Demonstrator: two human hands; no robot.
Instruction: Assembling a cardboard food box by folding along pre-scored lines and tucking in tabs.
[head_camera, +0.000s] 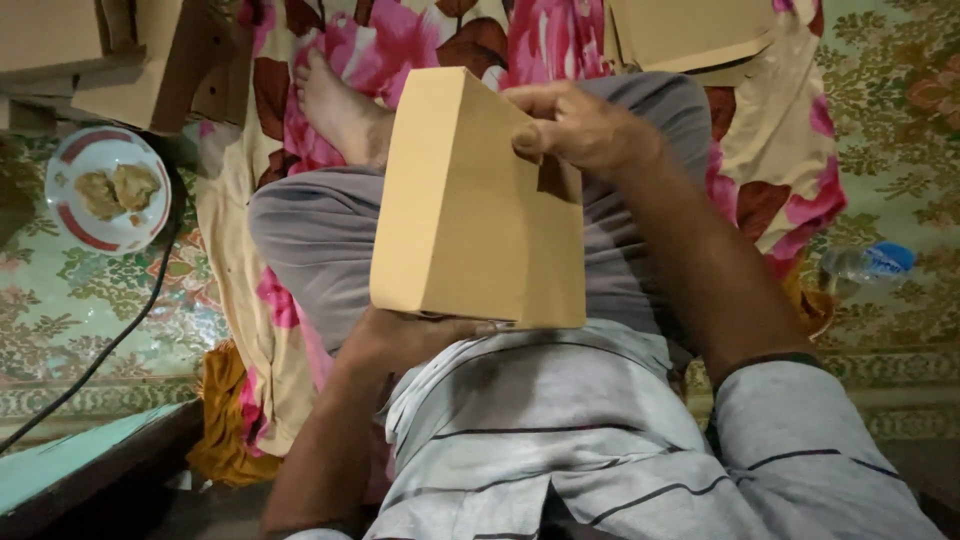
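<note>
I hold a folded brown paper envelope (465, 200) over my lap, tilted and partly opened into a box-like shape. My left hand (415, 335) grips its lower edge from beneath, mostly hidden behind the paper. At the top right corner my right hand (575, 125) pinches the upper edge with thumb and fingers. I sit cross-legged on a pink and cream floral cloth (560, 40), and my bare foot (340, 105) shows just beyond the envelope.
A white bowl with a red rim (60, 200) holding brownish food stands at the left on the patterned carpet. A black cable (120, 330) runs beside it. Brown paper stacks (90, 50) lie top left, more brown sheets (690, 35) top right. A plastic bottle (865, 265) lies at right.
</note>
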